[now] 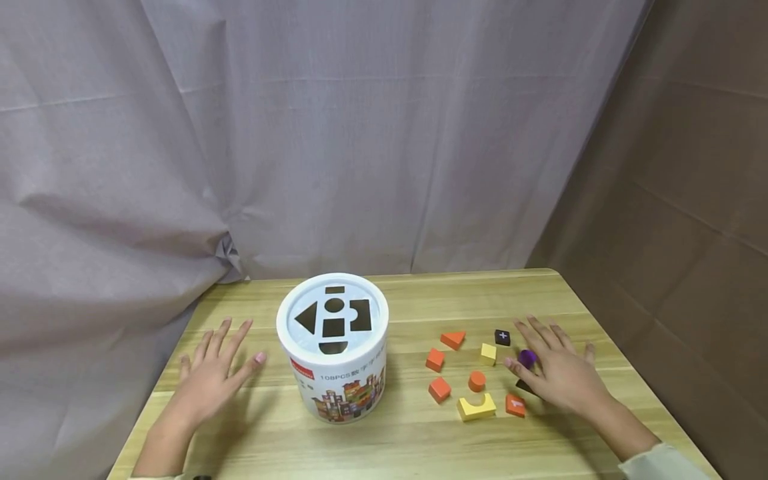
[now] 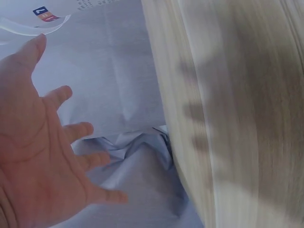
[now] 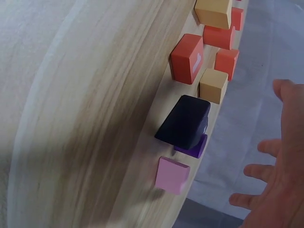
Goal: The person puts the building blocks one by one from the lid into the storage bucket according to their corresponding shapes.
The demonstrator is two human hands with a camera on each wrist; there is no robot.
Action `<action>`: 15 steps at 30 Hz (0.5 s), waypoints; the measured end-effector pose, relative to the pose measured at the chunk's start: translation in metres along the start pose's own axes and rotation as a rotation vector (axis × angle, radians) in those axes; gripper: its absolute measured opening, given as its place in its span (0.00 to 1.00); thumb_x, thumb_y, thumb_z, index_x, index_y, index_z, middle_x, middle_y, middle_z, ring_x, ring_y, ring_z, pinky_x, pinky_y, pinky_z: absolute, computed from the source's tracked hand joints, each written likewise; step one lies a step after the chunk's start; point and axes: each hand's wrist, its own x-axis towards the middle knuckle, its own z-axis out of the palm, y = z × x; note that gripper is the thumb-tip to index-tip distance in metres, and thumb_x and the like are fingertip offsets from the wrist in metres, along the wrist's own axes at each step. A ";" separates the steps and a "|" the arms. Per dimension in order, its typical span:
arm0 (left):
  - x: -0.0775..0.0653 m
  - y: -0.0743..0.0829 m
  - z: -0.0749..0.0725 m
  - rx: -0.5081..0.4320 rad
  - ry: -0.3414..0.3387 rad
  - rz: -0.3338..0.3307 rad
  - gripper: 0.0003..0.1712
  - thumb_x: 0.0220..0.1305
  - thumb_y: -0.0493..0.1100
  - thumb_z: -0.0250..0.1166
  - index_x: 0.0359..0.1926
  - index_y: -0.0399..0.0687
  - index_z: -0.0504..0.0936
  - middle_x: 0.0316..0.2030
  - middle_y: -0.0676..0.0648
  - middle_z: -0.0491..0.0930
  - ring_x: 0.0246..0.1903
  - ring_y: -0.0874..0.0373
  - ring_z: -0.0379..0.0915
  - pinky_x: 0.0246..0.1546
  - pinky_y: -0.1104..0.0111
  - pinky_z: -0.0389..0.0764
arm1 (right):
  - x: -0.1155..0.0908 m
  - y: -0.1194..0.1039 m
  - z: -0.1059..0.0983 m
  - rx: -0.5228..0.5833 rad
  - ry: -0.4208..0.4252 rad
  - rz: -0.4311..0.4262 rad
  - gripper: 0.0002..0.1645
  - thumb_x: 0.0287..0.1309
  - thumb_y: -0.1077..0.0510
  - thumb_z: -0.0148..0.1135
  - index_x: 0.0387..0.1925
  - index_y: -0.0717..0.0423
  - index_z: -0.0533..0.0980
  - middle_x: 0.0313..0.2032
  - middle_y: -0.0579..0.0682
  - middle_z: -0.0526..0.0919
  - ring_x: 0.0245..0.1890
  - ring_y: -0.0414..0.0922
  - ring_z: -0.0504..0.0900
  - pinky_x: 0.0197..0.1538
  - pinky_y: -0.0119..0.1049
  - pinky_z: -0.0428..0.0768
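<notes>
My left hand (image 1: 207, 377) is held over the table left of a white bucket (image 1: 342, 387), fingers spread, holding nothing. The bucket's lid (image 1: 312, 330) has several shaped holes. Spread too, my right hand (image 1: 564, 373) hovers over the right side of the blocks and grips none. Near it are a purple block (image 1: 527, 359), an orange block marked 1 (image 1: 515, 405), a black block with a plus (image 1: 502, 337) and a yellow cube (image 1: 489, 354). The right hand partly covers a black block (image 3: 185, 122). A pink block (image 3: 172, 175) shows only in the right wrist view.
Between bucket and right hand lie an orange triangle (image 1: 453, 340), two orange blocks, an orange cylinder (image 1: 477, 381) and a yellow arch (image 1: 477, 407). The wooden table (image 1: 288, 447) meets a grey curtain (image 1: 384, 167) behind; brown cloth (image 1: 678, 233) hangs at the right.
</notes>
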 end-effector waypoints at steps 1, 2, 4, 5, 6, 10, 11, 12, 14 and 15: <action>0.000 0.000 0.000 -0.030 0.003 0.013 0.47 0.83 0.71 0.53 0.91 0.71 0.44 0.90 0.35 0.40 0.84 0.16 0.35 0.67 0.07 0.37 | -0.001 0.000 0.000 -0.003 0.005 -0.005 0.54 0.75 0.24 0.58 0.89 0.45 0.57 0.85 0.64 0.61 0.80 0.78 0.62 0.64 1.01 0.49; 0.001 0.000 -0.001 -0.065 0.008 0.028 0.46 0.84 0.69 0.54 0.91 0.71 0.44 0.90 0.35 0.40 0.84 0.16 0.35 0.68 0.07 0.38 | -0.001 0.000 0.000 -0.005 0.008 -0.007 0.54 0.76 0.25 0.59 0.88 0.48 0.59 0.84 0.65 0.62 0.78 0.78 0.63 0.64 1.00 0.51; 0.003 0.000 -0.002 -0.138 0.019 0.065 0.45 0.86 0.65 0.54 0.91 0.72 0.44 0.90 0.35 0.40 0.84 0.15 0.36 0.68 0.07 0.42 | -0.002 0.001 0.000 -0.006 0.016 -0.011 0.52 0.77 0.27 0.60 0.86 0.54 0.63 0.83 0.68 0.64 0.76 0.79 0.66 0.64 0.99 0.57; 0.004 0.000 -0.002 -0.173 0.025 0.086 0.44 0.86 0.63 0.54 0.91 0.72 0.44 0.90 0.35 0.40 0.84 0.16 0.37 0.68 0.08 0.44 | -0.003 0.001 0.000 -0.005 0.022 -0.011 0.51 0.77 0.29 0.60 0.84 0.57 0.64 0.82 0.69 0.65 0.74 0.80 0.67 0.63 0.97 0.61; 0.004 0.000 -0.002 -0.206 0.033 0.106 0.43 0.87 0.61 0.54 0.91 0.72 0.43 0.90 0.35 0.40 0.84 0.16 0.37 0.68 0.08 0.45 | -0.003 0.002 0.000 -0.003 0.025 -0.012 0.50 0.78 0.30 0.61 0.83 0.60 0.65 0.81 0.70 0.66 0.73 0.80 0.68 0.62 0.96 0.65; 0.008 0.003 -0.002 -0.314 0.060 0.183 0.43 0.88 0.54 0.54 0.91 0.73 0.43 0.90 0.36 0.41 0.85 0.21 0.38 0.72 0.11 0.47 | -0.005 0.005 0.001 0.013 0.040 -0.025 0.47 0.78 0.37 0.65 0.79 0.67 0.70 0.75 0.72 0.73 0.68 0.80 0.74 0.59 0.87 0.78; 0.008 0.004 -0.002 -0.335 0.065 0.199 0.43 0.88 0.53 0.54 0.91 0.73 0.43 0.90 0.37 0.41 0.86 0.22 0.37 0.73 0.12 0.46 | -0.005 0.006 0.002 0.017 0.042 -0.028 0.46 0.77 0.38 0.66 0.77 0.69 0.71 0.73 0.73 0.74 0.67 0.80 0.75 0.59 0.84 0.79; 0.009 0.005 -0.002 -0.353 0.067 0.212 0.42 0.89 0.52 0.54 0.91 0.73 0.43 0.91 0.37 0.41 0.86 0.23 0.37 0.74 0.12 0.45 | -0.006 0.008 0.003 0.020 0.042 -0.032 0.45 0.77 0.39 0.67 0.76 0.70 0.72 0.72 0.74 0.75 0.66 0.80 0.75 0.61 0.83 0.79; 0.010 0.007 -0.003 -0.384 0.068 0.235 0.42 0.89 0.50 0.53 0.91 0.74 0.43 0.91 0.39 0.41 0.87 0.25 0.36 0.75 0.13 0.44 | -0.007 0.010 0.005 0.026 0.041 -0.035 0.44 0.76 0.40 0.68 0.73 0.72 0.74 0.69 0.75 0.77 0.65 0.81 0.77 0.63 0.81 0.79; 0.010 0.008 -0.003 -0.397 0.069 0.246 0.42 0.89 0.49 0.53 0.91 0.75 0.43 0.91 0.40 0.41 0.87 0.25 0.36 0.75 0.14 0.44 | -0.007 0.011 0.007 0.029 0.041 -0.037 0.43 0.76 0.41 0.69 0.72 0.73 0.74 0.68 0.76 0.78 0.64 0.81 0.77 0.63 0.80 0.80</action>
